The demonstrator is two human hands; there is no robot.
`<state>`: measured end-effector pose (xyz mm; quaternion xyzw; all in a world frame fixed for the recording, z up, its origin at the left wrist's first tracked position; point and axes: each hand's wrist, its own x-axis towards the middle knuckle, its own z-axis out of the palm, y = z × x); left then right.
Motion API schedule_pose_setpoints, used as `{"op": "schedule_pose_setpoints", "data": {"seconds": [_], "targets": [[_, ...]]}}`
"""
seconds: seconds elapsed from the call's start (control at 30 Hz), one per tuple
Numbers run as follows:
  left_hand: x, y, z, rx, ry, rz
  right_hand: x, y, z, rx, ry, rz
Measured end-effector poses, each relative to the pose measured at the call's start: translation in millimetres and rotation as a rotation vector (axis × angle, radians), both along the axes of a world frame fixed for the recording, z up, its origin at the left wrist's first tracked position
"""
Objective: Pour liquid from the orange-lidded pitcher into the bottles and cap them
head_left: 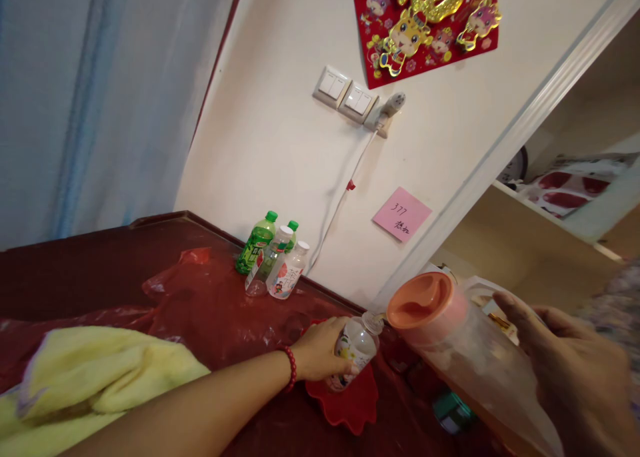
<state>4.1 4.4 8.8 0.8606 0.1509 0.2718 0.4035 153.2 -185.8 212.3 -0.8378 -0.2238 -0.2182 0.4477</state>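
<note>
My left hand (320, 353) is wrapped round a small clear bottle (356, 345) with a picture label, which stands open on a red scalloped dish (350, 403). My right hand (575, 370) grips a clear pitcher (465, 357) with an orange lid (421, 298). The pitcher is tilted to the left, and its spout sits right at the bottle's open mouth. I wear a red bead bracelet (291, 368) on my left wrist.
Several bottles, green and clear (273, 260), stand against the wall at the back of the dark red table (100, 263). A yellow towel (90, 377) lies front left. Red plastic sheeting (200, 290) covers the table's middle. A white cable (340, 203) hangs from a wall socket.
</note>
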Motion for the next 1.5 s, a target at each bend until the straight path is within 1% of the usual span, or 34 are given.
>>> {"op": "schedule_pose_setpoints", "data": {"seconds": [0.13,0.3,0.57,0.73,0.9,1.03,1.3,1.5], "targets": [[0.0,0.0,-0.1,0.001,-0.022,-0.009,0.3,-0.3,-0.8,-0.014,-0.018,0.001],[-1.3,-0.7,3.1,-0.003,-0.005,-0.008,3.7,-0.9,-1.8,-0.01,0.016,-0.022],[-0.8,-0.9,3.5,-0.004,-0.002,-0.014,7.7,-0.3,-4.8,-0.023,-0.095,-0.013],[-1.0,-1.5,4.6,0.0,0.021,-0.004,7.2,-0.6,-5.6,-0.007,-0.095,0.007],[-1.3,-1.5,5.0,-0.004,0.005,-0.01,9.1,-1.9,-6.0,0.005,-0.047,0.023],[-1.8,-1.3,5.8,-0.01,0.006,-0.021,11.2,-0.3,-6.4,0.034,-0.068,0.04],[-0.9,-1.4,4.0,0.014,0.004,-0.015,10.2,-0.2,-5.4,0.022,-0.073,0.055],[-1.7,-1.4,4.8,-0.011,-0.011,-0.031,10.3,-0.4,-5.5,0.023,-0.101,0.056]]}}
